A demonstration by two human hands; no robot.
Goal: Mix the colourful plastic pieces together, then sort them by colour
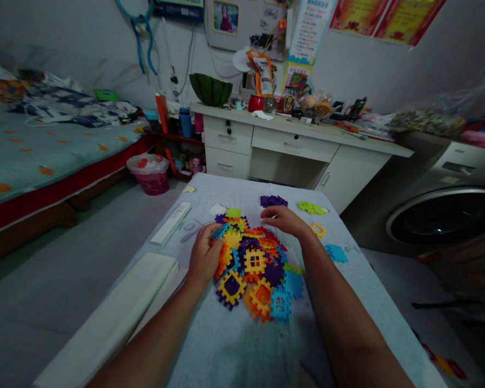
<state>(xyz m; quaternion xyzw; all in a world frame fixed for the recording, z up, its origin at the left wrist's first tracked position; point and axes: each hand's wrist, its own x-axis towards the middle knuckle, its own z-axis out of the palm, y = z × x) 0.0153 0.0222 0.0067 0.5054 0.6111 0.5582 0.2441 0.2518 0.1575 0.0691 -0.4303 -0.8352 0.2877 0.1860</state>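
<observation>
A heap of colourful plastic interlocking tiles (254, 261) lies on the cloth-covered table, some solid and some with window-like openings. My left hand (204, 254) is at the heap's left edge, its fingers and thumb closed about a blue interlocking tile (220, 230). Beyond the heap's far right side hovers my right hand (282, 219), with fingers loosely bent, slightly apart, and nothing visible in them. Just past it is a small purple tile group (274, 201). Farther right lie green tiles (311, 207), a yellow frame tile (318, 229) and blue tiles (336, 253).
Along the table's left side lie a long white box (145, 288) and a narrow white strip (172, 223). Behind stands a white desk (230, 141) bearing a watermelon half (210, 90). A bed (56, 151) and pink bin (153, 183) are left; a washing machine (440, 199) is right.
</observation>
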